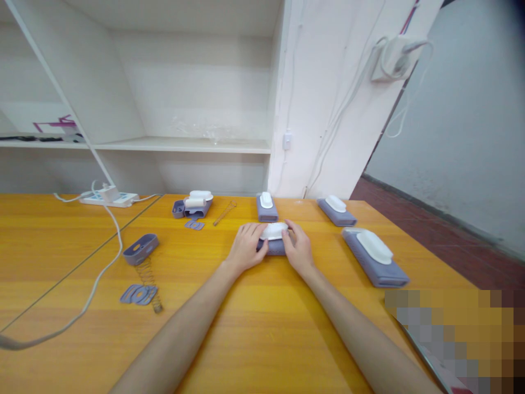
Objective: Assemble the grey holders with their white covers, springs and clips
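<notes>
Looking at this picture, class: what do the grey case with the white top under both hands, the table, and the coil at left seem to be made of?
Grey case with white top, gripped by left hand and right hand: probably moulded plastic, matte and smooth-edged.
Table: wood or wood-look laminate, glossy, streaked grain.
Coil: likely metal wire, thin open turns.
</notes>
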Available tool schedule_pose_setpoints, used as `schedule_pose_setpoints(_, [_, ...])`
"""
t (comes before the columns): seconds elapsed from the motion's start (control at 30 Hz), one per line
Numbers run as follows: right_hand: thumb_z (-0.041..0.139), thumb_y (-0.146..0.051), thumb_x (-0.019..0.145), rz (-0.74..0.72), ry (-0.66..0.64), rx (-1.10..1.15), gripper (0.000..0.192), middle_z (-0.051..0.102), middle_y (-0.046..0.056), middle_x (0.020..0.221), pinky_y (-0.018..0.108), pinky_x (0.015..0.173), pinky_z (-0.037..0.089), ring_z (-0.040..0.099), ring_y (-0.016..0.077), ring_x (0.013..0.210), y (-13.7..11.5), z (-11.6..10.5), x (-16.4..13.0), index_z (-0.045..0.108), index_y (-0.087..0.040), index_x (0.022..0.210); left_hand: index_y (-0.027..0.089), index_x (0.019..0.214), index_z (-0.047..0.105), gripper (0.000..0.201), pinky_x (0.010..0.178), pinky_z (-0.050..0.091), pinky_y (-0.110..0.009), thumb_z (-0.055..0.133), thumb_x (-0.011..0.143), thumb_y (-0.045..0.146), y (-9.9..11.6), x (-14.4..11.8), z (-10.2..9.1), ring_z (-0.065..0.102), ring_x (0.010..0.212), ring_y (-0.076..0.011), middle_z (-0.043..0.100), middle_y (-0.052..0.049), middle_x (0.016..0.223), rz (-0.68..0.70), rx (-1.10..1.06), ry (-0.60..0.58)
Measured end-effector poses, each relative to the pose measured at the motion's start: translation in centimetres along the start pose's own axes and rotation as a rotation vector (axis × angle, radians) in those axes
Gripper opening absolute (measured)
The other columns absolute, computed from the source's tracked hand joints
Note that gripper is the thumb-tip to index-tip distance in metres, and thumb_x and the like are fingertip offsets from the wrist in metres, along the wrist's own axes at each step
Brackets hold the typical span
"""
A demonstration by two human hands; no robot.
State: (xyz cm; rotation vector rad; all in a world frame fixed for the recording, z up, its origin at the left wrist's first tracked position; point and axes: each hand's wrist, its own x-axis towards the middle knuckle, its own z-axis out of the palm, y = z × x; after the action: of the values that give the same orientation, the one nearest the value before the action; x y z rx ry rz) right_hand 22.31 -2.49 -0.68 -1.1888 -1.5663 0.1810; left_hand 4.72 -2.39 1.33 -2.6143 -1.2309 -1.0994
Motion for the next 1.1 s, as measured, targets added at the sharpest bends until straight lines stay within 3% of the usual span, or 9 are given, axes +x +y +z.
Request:
schedule_pose_setpoints(0.33, [0.052, -0.023, 0.080, -0.094, -0.108, -0.113, 0.034, 0.063, 0.008, 0.108, 0.039, 0.091, 0.041, 0.055, 0.0227, 0.100, -0.77, -0.19, -0.20, 0.057, -0.020, 0.113, 0.017, 0.109, 0.050, 0.034, 0.085, 0.040, -0.040, 0.045, 0.076, 0.015, -0.66, -0.01, 0.37, 0.051, 0.098, -0.0256, 0.058, -0.010, 0.103, -0.153, 0.096, 0.074])
schedule_pose_setpoints(0.6, [0.060, -0.028, 0.078, -0.069, -0.087, -0.088, 0.033, 0.064, 0.006, 0.104, 0.038, 0.088, 0.042, 0.055, 0.0220, 0.097, -0.68, -0.16, -0.07, 0.060, -0.021, 0.110, 0.016, 0.109, 0.050, 0.036, 0.084, 0.039, -0.039, 0.044, 0.074, 0.012, -0.90, -0.07, 0.46, 0.052, 0.097, -0.0256, 0.060, -0.010, 0.103, -0.174, 0.136, 0.084])
schedule_pose_setpoints(0.83, [0.064, -0.032, 0.076, -0.018, -0.073, -0.023, 0.036, 0.065, 0.006, 0.099, 0.038, 0.087, 0.044, 0.057, 0.0214, 0.093, -0.39, 0.03, 0.10, 0.061, -0.021, 0.109, 0.017, 0.105, 0.053, 0.025, 0.082, 0.039, -0.038, 0.045, 0.082, 0.022, -0.53, 0.06, 0.23, 0.054, 0.095, -0.0252, 0.062, -0.009, 0.100, -0.184, 0.116, 0.135])
schedule_pose_setpoints(1.1, [0.067, -0.035, 0.073, -0.026, -0.078, -0.045, 0.040, 0.065, 0.007, 0.100, 0.039, 0.087, 0.044, 0.057, 0.0224, 0.094, -0.67, -0.05, 0.04, 0.061, -0.021, 0.110, 0.018, 0.103, 0.052, 0.027, 0.082, 0.040, -0.038, 0.049, 0.077, 0.020, -0.57, 0.09, 0.43, 0.055, 0.095, -0.0251, 0.062, -0.008, 0.099, -0.183, 0.093, 0.160])
